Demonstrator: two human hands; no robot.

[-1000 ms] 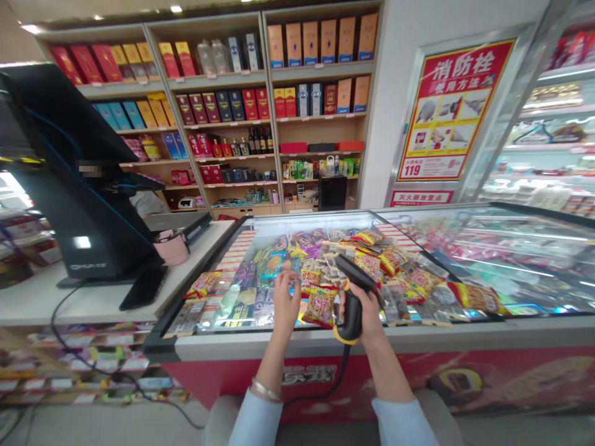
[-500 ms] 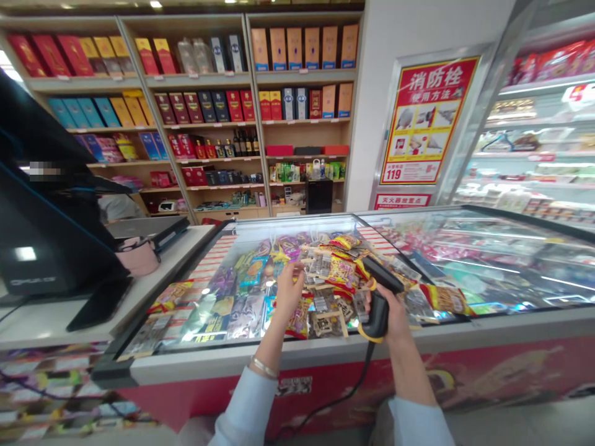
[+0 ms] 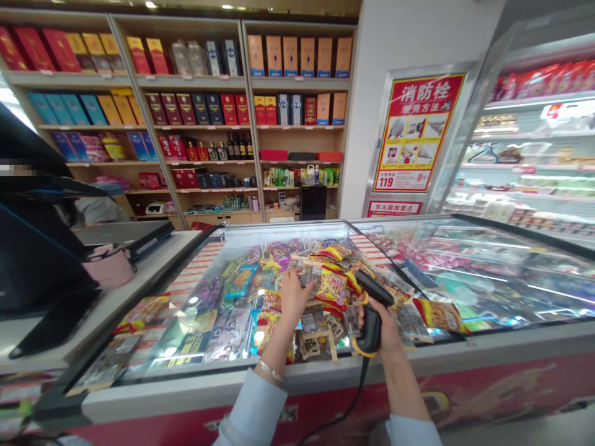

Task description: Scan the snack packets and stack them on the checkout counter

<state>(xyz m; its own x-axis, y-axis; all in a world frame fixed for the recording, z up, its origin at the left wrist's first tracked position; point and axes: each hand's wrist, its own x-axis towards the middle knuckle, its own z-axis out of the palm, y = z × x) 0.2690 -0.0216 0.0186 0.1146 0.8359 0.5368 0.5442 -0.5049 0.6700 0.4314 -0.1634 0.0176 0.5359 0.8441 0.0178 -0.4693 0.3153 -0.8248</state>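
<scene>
My right hand [image 3: 388,325] is wrapped round the handle of a black and yellow barcode scanner [image 3: 373,288], its cord hanging down in front of the freezer. My left hand [image 3: 294,296] reaches over the pile of snacks with thumb and fingers apart. Its fingertips are at a clear snack packet [image 3: 307,270]; whether they touch it I cannot tell. Right beside lies a yellow and red snack bag [image 3: 333,288]. Closer to me are small clear packets with dark contents [image 3: 310,347]. All these lie on the glass top of a chest freezer [image 3: 195,375].
Another yellow and red bag [image 3: 439,314] lies on the right, and one more [image 3: 142,311] on the left. A counter [image 3: 160,263] at left carries a pink container [image 3: 108,266] and a black machine [image 3: 37,248]. Shelves of boxes [image 3: 207,108] stand behind.
My left hand has spread its thumb and fingers over the clear packet. The scanner stays in my right hand. The whole view has shifted slightly.
</scene>
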